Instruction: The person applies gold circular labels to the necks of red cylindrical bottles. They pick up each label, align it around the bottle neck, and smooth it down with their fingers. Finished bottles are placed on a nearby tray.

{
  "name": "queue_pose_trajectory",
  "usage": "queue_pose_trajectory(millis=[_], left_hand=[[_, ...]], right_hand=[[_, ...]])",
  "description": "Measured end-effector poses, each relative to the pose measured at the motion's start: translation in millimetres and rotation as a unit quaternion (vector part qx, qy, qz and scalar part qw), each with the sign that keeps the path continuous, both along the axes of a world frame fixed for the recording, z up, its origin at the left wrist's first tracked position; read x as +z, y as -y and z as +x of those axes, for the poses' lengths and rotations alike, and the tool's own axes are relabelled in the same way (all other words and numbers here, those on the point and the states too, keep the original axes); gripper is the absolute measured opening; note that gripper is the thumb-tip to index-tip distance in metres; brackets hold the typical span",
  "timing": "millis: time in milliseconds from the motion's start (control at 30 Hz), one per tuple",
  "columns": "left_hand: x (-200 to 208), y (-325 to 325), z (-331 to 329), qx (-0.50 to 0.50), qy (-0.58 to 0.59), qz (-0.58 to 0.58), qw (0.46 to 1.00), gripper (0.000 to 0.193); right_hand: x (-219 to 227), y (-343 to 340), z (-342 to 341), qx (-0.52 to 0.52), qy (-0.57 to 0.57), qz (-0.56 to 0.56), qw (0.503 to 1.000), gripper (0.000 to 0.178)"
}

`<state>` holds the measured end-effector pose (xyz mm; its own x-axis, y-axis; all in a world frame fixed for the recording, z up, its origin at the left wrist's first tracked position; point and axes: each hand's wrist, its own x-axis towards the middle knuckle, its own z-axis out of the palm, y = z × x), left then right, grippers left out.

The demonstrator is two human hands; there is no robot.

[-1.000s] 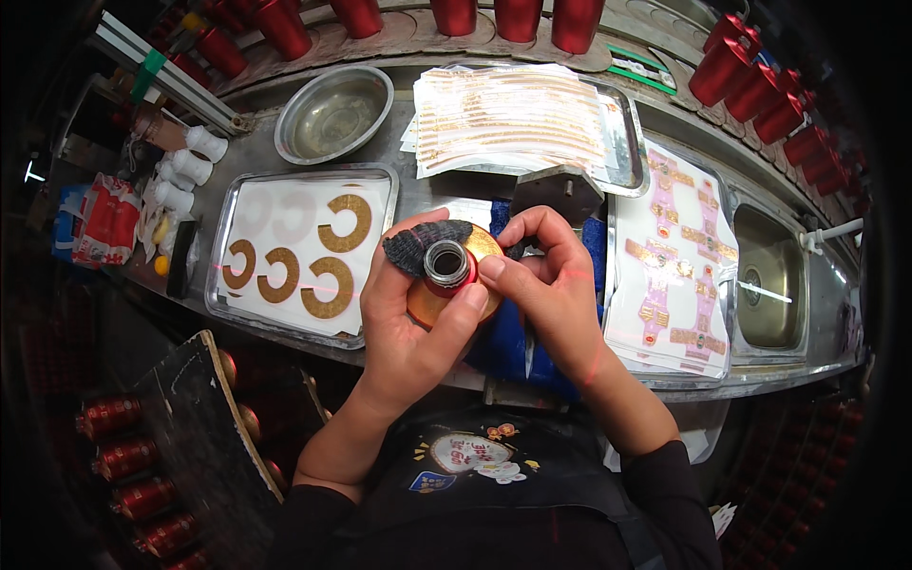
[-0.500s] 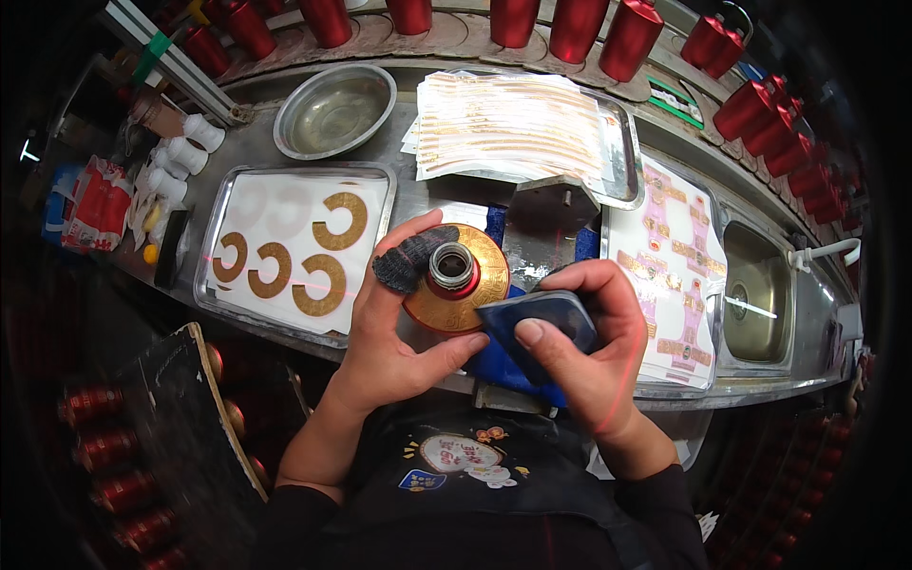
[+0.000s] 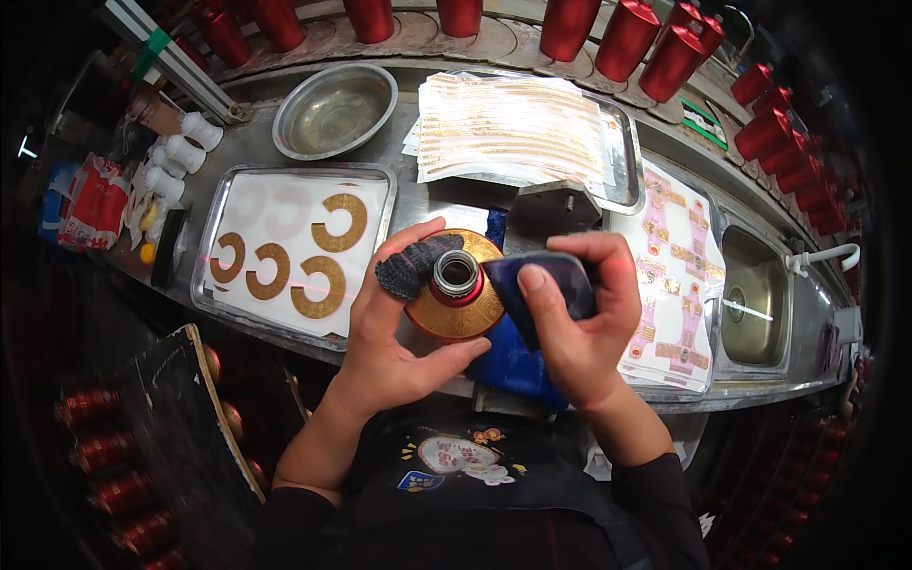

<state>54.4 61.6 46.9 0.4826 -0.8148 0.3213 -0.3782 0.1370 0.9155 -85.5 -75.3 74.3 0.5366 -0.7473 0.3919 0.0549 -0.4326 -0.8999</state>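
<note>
My left hand (image 3: 391,347) is wrapped round the side of a red bottle (image 3: 457,273), seen from above with its threaded neck uncapped. A gold ring-shaped label (image 3: 465,318) lies on the shoulder round the neck. A black knitted finger cover (image 3: 408,269) is on my left index finger, which presses on the label beside the neck. Between thumb and fingers, my right hand (image 3: 589,313) grips a dark blue flat scraper (image 3: 518,296); its edge meets the right side of the label. Beneath the hands is a blue padded holder (image 3: 518,370); the lower bottle is hidden.
On the left, a tray (image 3: 202,242) carries gold C-shaped labels. Behind stand a metal bowl (image 3: 283,133) and a stack of gold-striped label sheets (image 3: 513,128). Right are pink-and-gold label sheets (image 3: 665,285) and a sink (image 3: 760,328). Red bottles (image 3: 622,43) line a curved conveyor (image 3: 418,49).
My right hand has raised the scraper and brought it up along the right side of the label, near the neck. The bottle has shifted slightly. Conveyor bottles have moved right.
</note>
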Motion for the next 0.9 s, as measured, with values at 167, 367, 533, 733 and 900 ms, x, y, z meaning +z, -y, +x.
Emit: queue_pose_trajectory(millis=[167, 367, 533, 733, 900], left_hand=[[1.5, 1.5, 2.4, 0.001, 0.019, -0.013, 1.0, 0.08], [2.1, 2.6, 3.1, 0.006, 0.033, -0.011, 0.999, 0.079], [3.5, 2.6, 3.2, 0.006, 0.044, -0.017, 0.999, 0.078], [-0.3, 0.0, 1.2, 0.016, 0.052, -0.022, 0.998, 0.074], [2.0, 0.1, 2.2, 0.003, 0.022, -0.035, 0.999, 0.072]], right_hand=[[-8.6, 17.3, -1.4, 0.016, 0.006, 0.042, 0.999, 0.022], [-5.1, 19.9, -2.1, 0.017, 0.01, -0.013, 1.0, 0.026], [-7.4, 14.7, -4.8, 0.02, 0.036, -0.092, 0.995, 0.026], [13.5, -1.4, -15.8, 0.173, 0.003, -0.347, 0.922, 0.029], [26.5, 5.2, -13.5, 0.209, 0.017, -0.29, 0.934, 0.029]])
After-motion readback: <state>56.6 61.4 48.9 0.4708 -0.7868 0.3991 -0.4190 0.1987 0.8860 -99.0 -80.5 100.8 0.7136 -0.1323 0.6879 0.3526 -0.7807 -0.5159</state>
